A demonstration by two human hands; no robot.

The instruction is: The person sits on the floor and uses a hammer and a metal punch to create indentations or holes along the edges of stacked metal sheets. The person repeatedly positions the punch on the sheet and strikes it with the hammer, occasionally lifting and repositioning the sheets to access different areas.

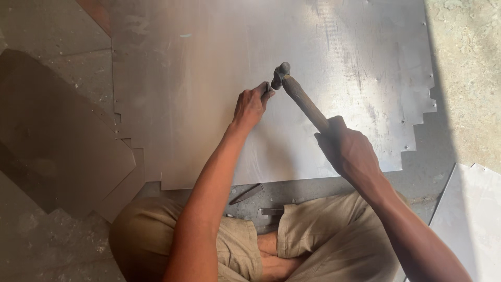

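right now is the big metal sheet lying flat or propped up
Flat: the metal sheet lies spread on the floor, edges down.

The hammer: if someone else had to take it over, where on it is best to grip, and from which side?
Probably the bare middle of the hammer handle, from the sheet's far side. The right hand covers the lower end, and the head sits beside the left hand and its small tool.

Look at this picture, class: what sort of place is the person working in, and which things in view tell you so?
Probably a sheet-metal workshop, with work done on the floor. A large metal sheet with stepped, cut edges lies on rough concrete; the right hand swings a hammer; offcut sheets lie alongside.
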